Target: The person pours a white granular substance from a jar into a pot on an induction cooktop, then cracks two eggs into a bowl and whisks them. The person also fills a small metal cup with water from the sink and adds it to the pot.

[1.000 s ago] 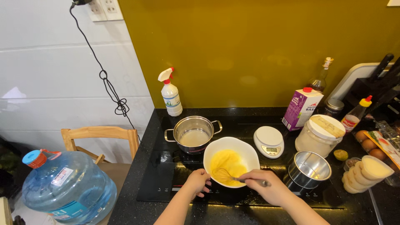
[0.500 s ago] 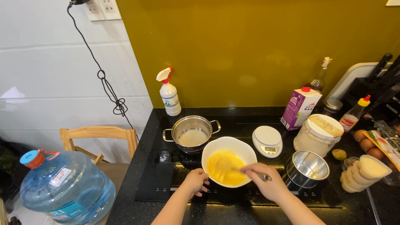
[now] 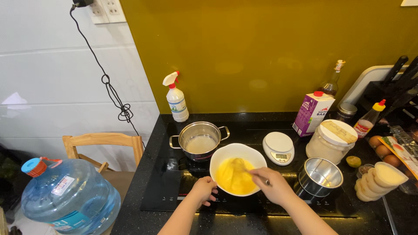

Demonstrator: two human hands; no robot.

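Left hand (image 3: 203, 189) is gripping the near rim of the white bowl (image 3: 237, 168) of yellow batter on the cooktop (image 3: 174, 182), fingers curled on it; right hand (image 3: 271, 185), closed around a whisk (image 3: 244, 169), is now reaching further over the bowl. Steel pot (image 3: 200, 140) is sitting just behind; scale (image 3: 278, 148) and tin (image 3: 320, 175) are crowding the right.

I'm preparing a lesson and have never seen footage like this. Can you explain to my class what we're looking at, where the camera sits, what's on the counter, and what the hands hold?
No machine here: a person wears a camera on the head, looking down at their own two hands. The left hand steadies a white bowl of yellow mixture on a black cooktop. The right hand holds a stirring utensil, blurred, dipped into it. Around it stand a steel pot, a white kitchen scale, a lidded jar, a purple carton, an empty metal tin and a spray bottle.
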